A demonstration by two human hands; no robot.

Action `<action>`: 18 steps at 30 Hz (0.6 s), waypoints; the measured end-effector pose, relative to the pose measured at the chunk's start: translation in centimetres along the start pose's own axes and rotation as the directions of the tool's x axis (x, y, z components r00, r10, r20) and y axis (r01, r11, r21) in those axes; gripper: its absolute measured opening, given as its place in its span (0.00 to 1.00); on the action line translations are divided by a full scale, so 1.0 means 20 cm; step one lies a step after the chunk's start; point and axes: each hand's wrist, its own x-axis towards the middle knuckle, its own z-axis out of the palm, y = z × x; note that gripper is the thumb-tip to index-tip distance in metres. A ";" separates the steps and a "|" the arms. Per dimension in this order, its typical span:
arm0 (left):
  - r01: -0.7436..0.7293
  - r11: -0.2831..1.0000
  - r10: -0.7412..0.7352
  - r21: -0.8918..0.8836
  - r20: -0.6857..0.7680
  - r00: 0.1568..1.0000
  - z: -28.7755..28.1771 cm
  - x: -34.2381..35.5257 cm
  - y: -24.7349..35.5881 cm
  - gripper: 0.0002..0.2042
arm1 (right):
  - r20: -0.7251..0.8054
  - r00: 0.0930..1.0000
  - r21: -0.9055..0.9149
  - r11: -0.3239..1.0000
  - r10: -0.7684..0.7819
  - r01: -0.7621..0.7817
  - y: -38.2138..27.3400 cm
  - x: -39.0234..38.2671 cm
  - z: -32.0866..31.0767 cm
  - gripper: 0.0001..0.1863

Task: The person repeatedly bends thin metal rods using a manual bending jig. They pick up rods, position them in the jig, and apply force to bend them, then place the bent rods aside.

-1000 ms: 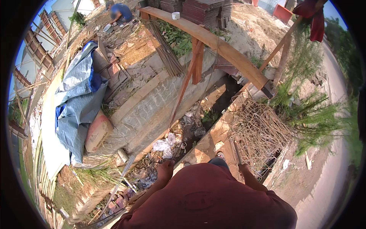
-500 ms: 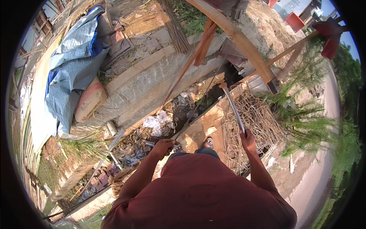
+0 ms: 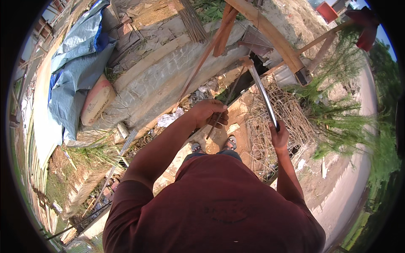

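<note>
My left hand (image 3: 213, 113) is closed around a thin dark metal rod (image 3: 211, 134), which slants up and away over the drain. My right hand (image 3: 278, 135) grips a long shiny metal bar (image 3: 262, 96) with a rusty-brown head (image 3: 247, 62) at its far end, near the rod's upper part. Beside and beneath the bar lies a tangled heap of bent rusty rods (image 3: 263, 141). My sandalled feet (image 3: 230, 142) stand on a sandy concrete strip left of that heap.
A concrete wall (image 3: 147, 86) borders the debris-filled drain (image 3: 255, 57). Left are a blue tarp (image 3: 78, 67) and a sack (image 3: 95, 103). A wooden beam (image 3: 278, 46) crosses above the drain. Leafy plants (image 3: 337, 139) and a road (image 3: 354, 177) lie to the right.
My left hand has risen forward and right with the rod. My right hand has lifted the bar up and forward. The view has tilted down, so the distant person is out of frame.
</note>
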 end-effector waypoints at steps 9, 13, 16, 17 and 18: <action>-0.008 0.999 0.013 0.038 -0.129 0.992 0.10 0.12 -0.09 0.08 | -0.088 0.978 0.012 0.982 0.190 -0.190 0.09 0.01 -0.40 0.16; -0.130 0.990 0.141 0.061 -0.269 0.953 0.09 0.09 -0.22 0.08 | -0.090 0.996 -0.215 0.977 -0.010 -0.010 0.08 0.10 -0.47 0.16; -0.163 0.986 0.162 0.022 -0.317 0.935 0.08 0.06 -0.31 0.08 | -0.037 0.996 -0.266 0.961 -0.082 0.069 0.07 0.21 -0.45 0.16; -0.156 0.988 0.145 -0.008 -0.315 0.938 0.09 0.04 -0.31 0.08 | -0.037 0.990 -0.290 0.950 -0.133 0.117 0.07 0.25 -0.44 0.16; -0.148 0.988 0.129 -0.038 -0.313 0.941 0.09 0.03 -0.31 0.09 | 0.043 0.992 -0.270 0.955 -0.115 0.122 0.07 0.30 -0.46 0.15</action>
